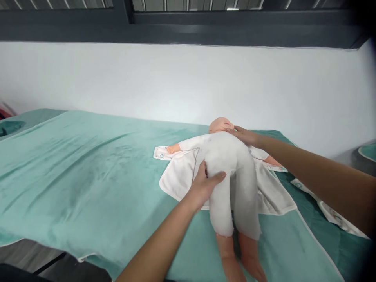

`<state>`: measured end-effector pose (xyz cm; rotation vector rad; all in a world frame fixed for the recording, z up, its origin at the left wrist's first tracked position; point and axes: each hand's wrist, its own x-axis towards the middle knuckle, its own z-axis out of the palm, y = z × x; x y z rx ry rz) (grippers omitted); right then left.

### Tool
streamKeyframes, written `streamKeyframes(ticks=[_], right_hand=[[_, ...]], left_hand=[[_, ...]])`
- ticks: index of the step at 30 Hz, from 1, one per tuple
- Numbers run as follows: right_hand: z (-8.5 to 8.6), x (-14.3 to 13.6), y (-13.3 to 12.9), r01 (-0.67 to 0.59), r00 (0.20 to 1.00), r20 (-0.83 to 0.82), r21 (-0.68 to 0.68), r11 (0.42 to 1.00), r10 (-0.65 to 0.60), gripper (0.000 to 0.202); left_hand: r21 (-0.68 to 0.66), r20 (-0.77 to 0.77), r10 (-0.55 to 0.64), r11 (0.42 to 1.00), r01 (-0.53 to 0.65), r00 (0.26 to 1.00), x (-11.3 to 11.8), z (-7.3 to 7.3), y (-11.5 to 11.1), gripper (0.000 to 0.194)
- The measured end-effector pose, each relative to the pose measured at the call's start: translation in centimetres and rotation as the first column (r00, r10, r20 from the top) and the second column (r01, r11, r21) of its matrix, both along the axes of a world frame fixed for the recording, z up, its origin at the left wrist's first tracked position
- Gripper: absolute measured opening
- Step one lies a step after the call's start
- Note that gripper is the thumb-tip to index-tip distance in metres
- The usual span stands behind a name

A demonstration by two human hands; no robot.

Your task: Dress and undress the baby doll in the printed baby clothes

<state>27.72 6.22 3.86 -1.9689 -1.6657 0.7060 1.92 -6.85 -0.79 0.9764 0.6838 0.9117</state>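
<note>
A baby doll [221,150] with a soft white cloth body and bare plastic head, hands and lower legs lies over a spread-out white baby garment [179,176]. The doll's legs point towards me. My left hand [205,184] is closed round the doll's hip and upper thigh, thumb on top and fingers partly hidden at the side. At the doll's neck and head, my right hand [242,135] holds on, its thumb near the neck and its fingers beside the head. The doll's arms stretch out to both sides, along the garment's sleeves.
A teal sheet [73,176] with soft creases covers the bed. Another white printed cloth [329,207] lies on the darker green fabric at the right. Behind stands a white wall [132,82] with a dark frame above. Grey floor [32,254] shows at the lower left.
</note>
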Motion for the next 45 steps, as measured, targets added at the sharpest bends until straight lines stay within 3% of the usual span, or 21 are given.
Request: streamKeyframes(ticks=[3,5,9,12,15,17,20,24,27,35,45], right_hand=[[-0.3,0.3,0.1,-0.030,0.999,0.027,-0.040,0.999,0.031,0.088],[0.0,0.6,0.4,-0.045,0.988,0.146,-0.026,0.999,0.048,0.088],[1.5,0.7,0.6,-0.012,0.919,0.393,0.145,0.989,-0.047,0.080],[2.5,-1.4,0.4,-0.020,0.922,0.372,0.323,0.946,-0.108,0.064],[2.6,-5.7,0.3,-0.163,0.940,0.340,0.393,0.905,0.022,0.051],[2.3,-9.1,0.3,-0.313,0.907,0.387,0.351,0.883,0.168,0.049],[1.6,-13.6,0.7,-0.532,0.742,0.548,0.132,0.836,0.386,0.048],[0.7,-16.4,1.5,-0.539,0.576,0.660,-0.137,0.831,0.483,0.046],[0.2,-16.4,1.9,-0.505,0.566,0.655,-0.205,0.839,0.501,0.046],[-0.1,-15.0,1.6,-0.444,0.640,0.655,-0.112,0.889,0.402,0.051],[0.4,-13.3,1.2,-0.383,0.687,0.622,-0.130,0.914,0.376,0.051]], left_hand=[[0.019,-0.040,0.014,1.000,-0.013,0.999,-0.2,-0.6,0.0,0.072],[0.025,-0.053,0.000,1.000,0.001,0.999,-0.4,-0.6,0.0,0.070],[0.032,-0.059,-0.009,0.999,0.011,0.998,-0.8,-0.2,-0.2,0.073],[0.037,-0.076,-0.008,0.999,0.011,0.997,-0.9,-0.3,-0.2,0.075],[0.003,-0.113,-0.005,1.000,0.005,0.994,-1.0,-0.7,-0.3,0.084],[-0.014,-0.138,-0.002,1.000,0.000,0.990,-1.1,-0.9,-0.3,0.091],[-0.012,-0.192,0.017,1.000,-0.020,0.981,-1.2,-1.0,-0.3,0.095],[0.028,-0.218,0.035,0.999,-0.030,0.975,-1.2,-0.8,-0.4,0.086],[0.051,-0.185,0.030,0.998,-0.021,0.982,-1.2,-0.7,-0.3,0.077],[-0.019,-0.252,-0.004,1.000,-0.001,0.968,-1.3,-0.8,-0.4,0.095],[-0.034,-0.157,-0.047,0.999,0.042,0.986,-1.0,-1.1,-0.2,0.070]])
